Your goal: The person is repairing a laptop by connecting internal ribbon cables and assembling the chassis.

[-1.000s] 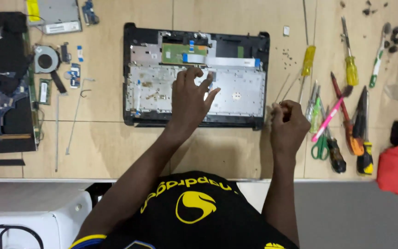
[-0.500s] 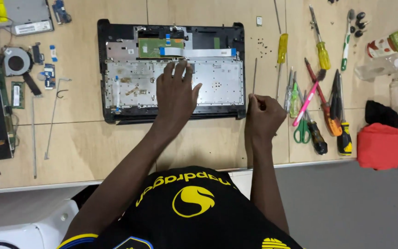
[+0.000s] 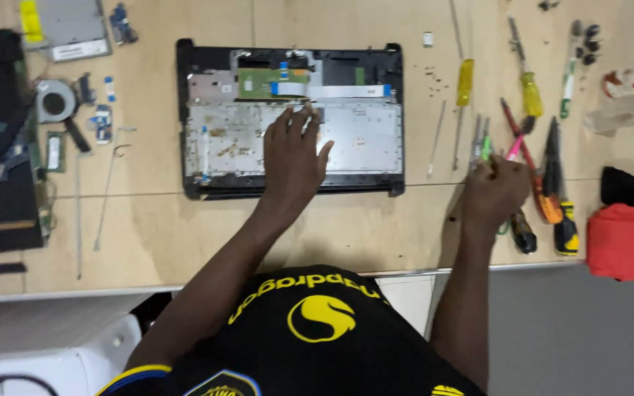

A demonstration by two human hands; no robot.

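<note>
The opened laptop base [image 3: 291,117] lies at upper centre of the frame on the wooden surface [image 3: 361,227], its metal inner plate and a green circuit board exposed. The left hand [image 3: 293,155] rests flat on that plate, fingers spread. The right hand [image 3: 494,194], right of centre, is curled over the row of tools, closing on the pink-handled tool [image 3: 514,149]; its exact grip is hidden. Yellow-handled screwdrivers [image 3: 465,81] lie above. A cooling fan [image 3: 56,100] sits at upper left.
</note>
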